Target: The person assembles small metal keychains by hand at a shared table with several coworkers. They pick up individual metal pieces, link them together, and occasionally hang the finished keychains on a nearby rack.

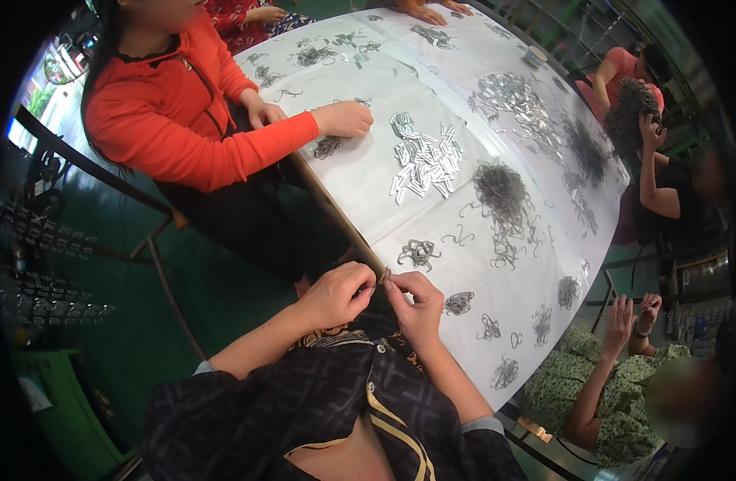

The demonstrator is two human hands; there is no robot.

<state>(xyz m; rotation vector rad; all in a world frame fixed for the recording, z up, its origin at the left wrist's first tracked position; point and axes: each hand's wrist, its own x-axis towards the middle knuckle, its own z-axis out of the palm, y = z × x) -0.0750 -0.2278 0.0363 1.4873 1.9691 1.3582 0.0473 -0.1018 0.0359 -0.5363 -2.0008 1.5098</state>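
At the near edge of the table, my left hand (340, 295) and my right hand (416, 303) are close together, fingers pinched. A small metal piece (385, 276) shows at my right fingertips; its exact shape is too small to make out. Whatever the left fingers hold is hidden. Just beyond my hands lies a small heap of bent wire hooks (418, 254), with another little heap (459, 302) beside my right hand. Farther off are a larger tangle of wire hooks (500, 188) and a pile of short shiny metal strips or tubes (432, 164).
White sheeting covers the table (432, 220). A person in a red jacket (199, 104) works at my left, one hand (344, 119) over the table. Another person in a green patterned top (600, 385) sits at the right. More strips (520, 104) and a small tub (535, 56) lie farther back.
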